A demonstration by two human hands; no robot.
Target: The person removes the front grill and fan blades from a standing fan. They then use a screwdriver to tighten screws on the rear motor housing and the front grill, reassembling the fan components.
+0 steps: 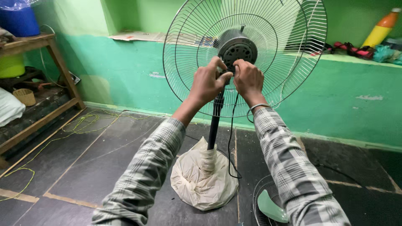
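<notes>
At centre, before the green wall, left hand (pixel 208 82) and right hand (pixel 248 78) pinch fittings below the motor (pixel 238 51) of a pedestal fan (pixel 215 121); its base wears a cream plastic bag (pixel 203 178). Upper right: an orange-yellow bottle (pixel 383 27).

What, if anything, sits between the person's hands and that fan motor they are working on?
Nothing visible does. The left hand and right hand are both already at the motor hub, in front of the rear wire guard. No blade or front guard is mounted over it.
</notes>
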